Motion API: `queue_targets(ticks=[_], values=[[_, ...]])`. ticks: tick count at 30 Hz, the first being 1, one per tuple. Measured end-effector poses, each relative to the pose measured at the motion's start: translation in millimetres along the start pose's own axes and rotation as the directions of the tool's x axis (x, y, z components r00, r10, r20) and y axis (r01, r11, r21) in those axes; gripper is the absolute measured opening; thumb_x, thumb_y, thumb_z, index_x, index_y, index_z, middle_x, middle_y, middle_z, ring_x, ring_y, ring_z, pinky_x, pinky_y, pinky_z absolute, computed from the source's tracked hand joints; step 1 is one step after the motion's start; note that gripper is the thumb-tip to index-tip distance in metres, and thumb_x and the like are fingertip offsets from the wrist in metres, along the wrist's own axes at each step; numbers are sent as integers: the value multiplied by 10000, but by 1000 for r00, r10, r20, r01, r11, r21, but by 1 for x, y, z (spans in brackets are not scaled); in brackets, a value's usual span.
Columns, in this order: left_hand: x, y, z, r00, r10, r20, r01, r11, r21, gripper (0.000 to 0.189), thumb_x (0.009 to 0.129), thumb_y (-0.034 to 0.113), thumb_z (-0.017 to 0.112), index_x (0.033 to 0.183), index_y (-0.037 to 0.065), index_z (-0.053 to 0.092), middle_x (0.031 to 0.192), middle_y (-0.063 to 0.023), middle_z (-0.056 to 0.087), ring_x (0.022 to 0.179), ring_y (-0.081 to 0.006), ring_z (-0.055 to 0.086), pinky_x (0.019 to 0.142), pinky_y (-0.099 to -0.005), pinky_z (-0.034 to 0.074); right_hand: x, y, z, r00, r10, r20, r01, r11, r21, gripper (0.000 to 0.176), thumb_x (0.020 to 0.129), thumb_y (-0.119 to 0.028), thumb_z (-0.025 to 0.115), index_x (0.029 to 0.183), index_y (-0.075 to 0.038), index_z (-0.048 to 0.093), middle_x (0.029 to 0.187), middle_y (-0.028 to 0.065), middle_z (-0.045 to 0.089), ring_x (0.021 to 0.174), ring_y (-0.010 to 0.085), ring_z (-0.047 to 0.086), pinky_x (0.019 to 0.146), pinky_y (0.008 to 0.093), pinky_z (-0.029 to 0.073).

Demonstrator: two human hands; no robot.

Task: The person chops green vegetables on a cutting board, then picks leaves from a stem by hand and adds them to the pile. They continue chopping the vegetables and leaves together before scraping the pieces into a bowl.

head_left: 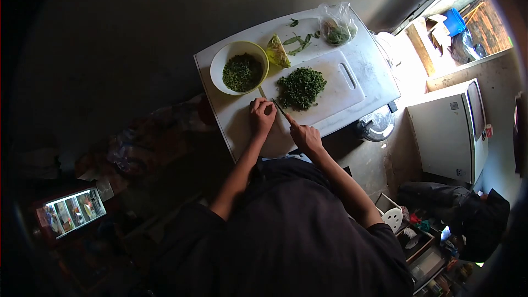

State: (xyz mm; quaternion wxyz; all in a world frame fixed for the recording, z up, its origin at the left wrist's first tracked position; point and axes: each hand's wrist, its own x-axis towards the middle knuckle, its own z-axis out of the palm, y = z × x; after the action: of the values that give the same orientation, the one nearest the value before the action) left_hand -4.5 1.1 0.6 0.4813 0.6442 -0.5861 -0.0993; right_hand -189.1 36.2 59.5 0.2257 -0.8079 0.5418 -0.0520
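Pile of chopped green herbs point(301, 88) on white plastic cutting board point(344, 85), upper centre. Right hand point(305, 136), below pile, grips thin knife point(280, 111), blade angled up-left along pile edge. Left hand point(263, 115) curled beside tip, contents unclear.

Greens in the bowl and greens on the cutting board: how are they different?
The greens in the bowl sit inside round walls; the greens on the cutting board lie in an open heap. The bowl greens are away from the knife; the board greens are right beside it. Both are chopped and dark green.
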Motion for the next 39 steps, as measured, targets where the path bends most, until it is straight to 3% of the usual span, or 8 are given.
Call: queue_targets(ticks=[10, 24, 35, 39], values=[[2, -2, -2, 999, 39, -18, -40, 999, -13, 91, 755, 51, 754, 824, 43, 695, 914, -91, 616, 889, -305, 610, 786, -415, 508, -3, 8, 1, 1000, 12, 10, -12, 999, -33, 558, 964, -218, 478, 1512, -280, 389, 864, 143, 729, 669, 378, 694, 577, 503, 532], [0, -9, 1, 1000, 27, 14, -26, 998, -51, 168, 716, 53, 764, 871, 66, 702, 944, -74, 610, 915, -294, 595, 817, -417, 489, -14, 0, -10, 1000, 5, -5, -5, 1000, 29, 565, 972, -255, 511, 1517, -259, 365, 851, 161, 714, 655, 402, 663, 567, 525, 502], [4, 7, -5, 991, 130, 25, -132, 985, 107, 114, 733, 112, 761, 841, 133, 731, 937, -38, 591, 885, -279, 581, 798, -408, 487, -10, 3, 4, 1000, -5, -21, 6, 1000, 22, 561, 973, -233, 497, 1517, -255, 362, 869, 165, 722, 646, 407, 670, 565, 534, 515], [2, 6, -3, 996, 76, 35, -79, 993, 89, 98, 736, 127, 766, 827, 131, 730, 938, -38, 591, 881, -278, 583, 795, -405, 488, -4, -3, 3, 997, 73, 26, -73, 997, -1, 583, 965, -212, 485, 1527, -270, 341, 867, 170, 722, 698, 399, 688, 594, 534, 516]])
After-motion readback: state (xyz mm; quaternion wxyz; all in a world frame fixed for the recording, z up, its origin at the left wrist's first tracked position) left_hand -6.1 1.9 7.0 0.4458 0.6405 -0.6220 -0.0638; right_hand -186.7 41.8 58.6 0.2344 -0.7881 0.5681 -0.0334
